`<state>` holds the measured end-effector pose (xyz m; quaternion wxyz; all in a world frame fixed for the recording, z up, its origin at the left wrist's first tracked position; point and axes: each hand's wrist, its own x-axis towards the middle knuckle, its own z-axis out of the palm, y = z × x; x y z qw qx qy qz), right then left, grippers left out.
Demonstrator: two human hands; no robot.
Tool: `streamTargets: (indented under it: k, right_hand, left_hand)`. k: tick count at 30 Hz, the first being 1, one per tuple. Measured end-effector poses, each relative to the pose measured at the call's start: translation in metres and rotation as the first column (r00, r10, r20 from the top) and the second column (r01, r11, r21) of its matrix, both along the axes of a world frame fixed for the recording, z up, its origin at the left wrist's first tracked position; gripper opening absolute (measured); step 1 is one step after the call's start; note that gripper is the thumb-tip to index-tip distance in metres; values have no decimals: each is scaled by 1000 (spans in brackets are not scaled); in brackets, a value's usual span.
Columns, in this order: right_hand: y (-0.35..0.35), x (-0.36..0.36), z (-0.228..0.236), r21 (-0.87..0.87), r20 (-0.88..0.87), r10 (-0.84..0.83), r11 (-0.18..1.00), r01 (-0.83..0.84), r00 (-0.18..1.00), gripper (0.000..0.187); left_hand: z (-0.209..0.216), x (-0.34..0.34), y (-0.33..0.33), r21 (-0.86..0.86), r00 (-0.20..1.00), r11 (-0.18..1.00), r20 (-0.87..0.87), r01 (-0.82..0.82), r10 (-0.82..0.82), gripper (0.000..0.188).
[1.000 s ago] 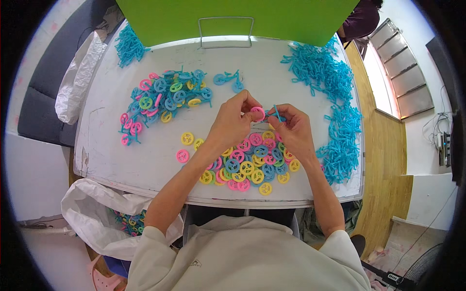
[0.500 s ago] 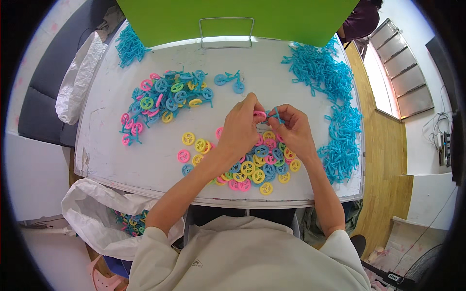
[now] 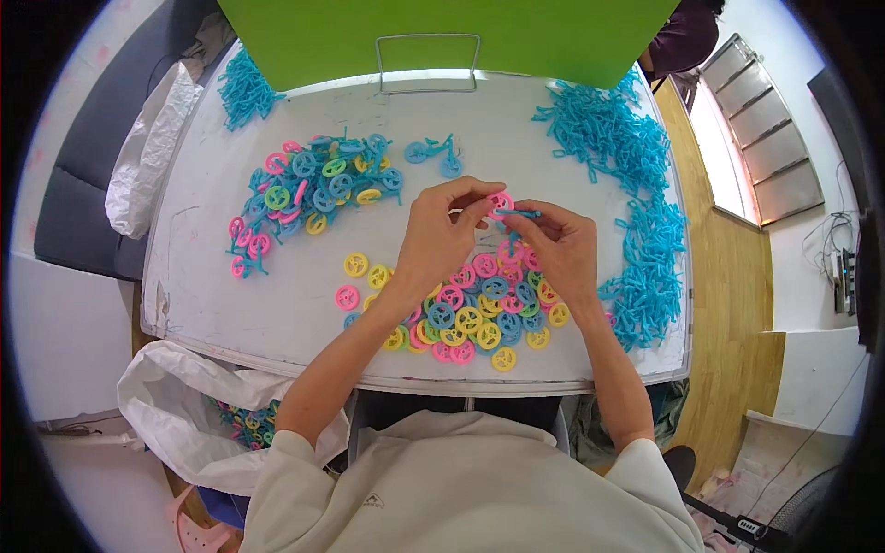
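Above the table, my left hand (image 3: pixel 442 226) pinches a small pink toy wheel (image 3: pixel 501 202) between thumb and fingers. My right hand (image 3: pixel 564 247), fingers closed, grips a thin blue plastic frame piece (image 3: pixel 524 214) against that wheel. Whether the two are joined I cannot tell. Below both hands spreads a pile of pink, blue, yellow and green wheels (image 3: pixel 468 320). Under my right fingertips shows another pink wheel (image 3: pixel 510 250); whether it hangs from the blue piece or lies on the pile is unclear.
Blue frame pieces (image 3: pixel 653 267) lie heaped along the right side, with a smaller heap (image 3: pixel 245 90) at the far left. Wheeled pieces (image 3: pixel 323 180) are piled left of centre. A green panel (image 3: pixel 442 28) stands behind. An open white sack (image 3: pixel 175 405) sits at lower left.
The pink wheel has turned from edge-on to face up in my left fingers. The blue piece in my right hand has swung from upright to nearly level.
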<state>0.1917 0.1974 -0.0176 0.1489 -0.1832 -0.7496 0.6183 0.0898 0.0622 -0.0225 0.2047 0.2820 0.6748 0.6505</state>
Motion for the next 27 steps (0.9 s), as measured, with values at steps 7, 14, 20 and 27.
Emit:
streamTargets:
  k: [7, 14, 20, 27]
  right_hand:
    - [-5, -4, -9, -263, -78, -76, 963, 53, 994, 20]
    - [-7, -2, -9, -180, 13, -114, 977, 115, 993, 21]
    - [-12, -2, -4, -66, -3, -184, 981, 184, 983, 22]
    - [8, -1, -10, -96, -78, 79, 992, -86, 994, 21]
  left_hand:
    - [-5, 7, 5, 67, 997, 996, 50, -55, 52, 18]
    - [-1, 16, 5, -3, 992, 993, -52, -114, 114, 18]
    - [1, 20, 7, 53, 977, 980, -87, -191, 195, 15]
    - [-9, 1, 4, 123, 994, 991, 99, -48, 36, 14]
